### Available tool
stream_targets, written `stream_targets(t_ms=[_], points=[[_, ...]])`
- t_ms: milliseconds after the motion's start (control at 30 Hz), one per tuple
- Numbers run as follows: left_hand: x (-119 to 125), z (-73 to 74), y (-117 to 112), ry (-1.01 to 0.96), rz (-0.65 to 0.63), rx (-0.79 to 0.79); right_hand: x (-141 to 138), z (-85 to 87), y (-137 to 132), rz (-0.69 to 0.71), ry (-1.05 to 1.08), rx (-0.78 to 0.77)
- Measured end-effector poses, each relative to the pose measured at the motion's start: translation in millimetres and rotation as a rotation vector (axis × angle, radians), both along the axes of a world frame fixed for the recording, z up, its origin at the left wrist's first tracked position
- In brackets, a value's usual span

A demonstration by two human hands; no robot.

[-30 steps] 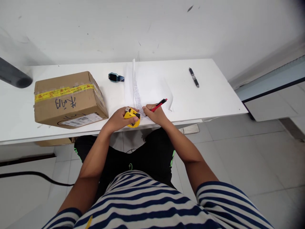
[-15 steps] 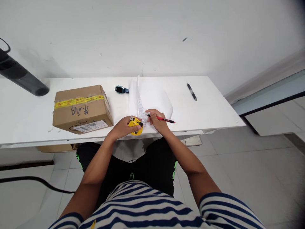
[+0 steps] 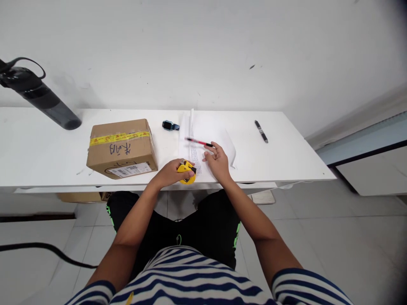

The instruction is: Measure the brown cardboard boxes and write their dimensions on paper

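Inside the grip of the bare left hand (image 3: 170, 173), above the near edge of the white, flat-topped desk (image 3: 295, 161), I see the compact, yellow-and-black plastic tape measure (image 3: 186, 170); the thumb and fingers are pressed around its body. Just right of that grip, over the white, partly curled paper with small print (image 3: 224, 137), I make out the bare right hand (image 3: 218, 163), its thumb apart from its fingers. The slim, red-and-black pen (image 3: 200, 142) meets those fingers at its black end and points away to their left, over the paper, beyond the tape measure. On my feed the pen is blurred, so I cannot tell whether the fingers pinch it or only touch it.

Beyond the left grip and slightly to its left, I have the small, dark-faced blue wristwatch (image 3: 171, 125) lying near the paper. Nearer that grip's left side sits the brown cardboard box with yellow tape (image 3: 119, 154), a white label on its near side. Farther left, past the box, I find the dark, cylindrical bottle with a carry loop (image 3: 52, 103). Well right of the right hand, toward the wall, lies the black-and-grey pen (image 3: 261, 131).
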State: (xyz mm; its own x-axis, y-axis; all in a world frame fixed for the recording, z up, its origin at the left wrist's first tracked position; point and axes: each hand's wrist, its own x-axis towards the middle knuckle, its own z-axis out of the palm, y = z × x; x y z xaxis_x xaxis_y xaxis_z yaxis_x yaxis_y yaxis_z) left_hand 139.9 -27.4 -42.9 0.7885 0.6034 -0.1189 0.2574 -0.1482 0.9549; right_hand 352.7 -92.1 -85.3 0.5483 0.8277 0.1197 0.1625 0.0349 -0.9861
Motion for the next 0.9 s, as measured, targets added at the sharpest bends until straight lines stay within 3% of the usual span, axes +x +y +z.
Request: stream_targets(t_ms=[300,467,567,633,700,800,900], points=[[-1.2,-0.1,1.2,0.025,-0.003,0.074,-1.7,6.1,5.4,-0.057,0.036,-0.048],[-6.7,7.5,-17.6,0.015,0.182,0.176,-7.3,12.5,-6.7,-0.052,-0.1,0.083],[-19.6,25.8,-45.7,-0.287,0.28,0.265,-28.4,22.6,-32.1,0.048,-0.268,0.292],[-29.2,44.0,-66.8,-0.567,0.292,0.432,-51.7,34.2,-51.0,0.273,-0.346,0.461],[-37.8,63.5,-84.8,-0.701,0.332,0.611,-78.7,49.9,-64.5,0.472,-0.424,0.598],[-53.3,86.4,-100.0,-0.653,0.437,0.694,-114.9,77.7,-64.9,0.537,-0.51,0.686],[-81.2,98.7,-101.2,-0.579,0.64,0.549,-134.9,103.9,-43.8,0.588,-0.502,0.681]])
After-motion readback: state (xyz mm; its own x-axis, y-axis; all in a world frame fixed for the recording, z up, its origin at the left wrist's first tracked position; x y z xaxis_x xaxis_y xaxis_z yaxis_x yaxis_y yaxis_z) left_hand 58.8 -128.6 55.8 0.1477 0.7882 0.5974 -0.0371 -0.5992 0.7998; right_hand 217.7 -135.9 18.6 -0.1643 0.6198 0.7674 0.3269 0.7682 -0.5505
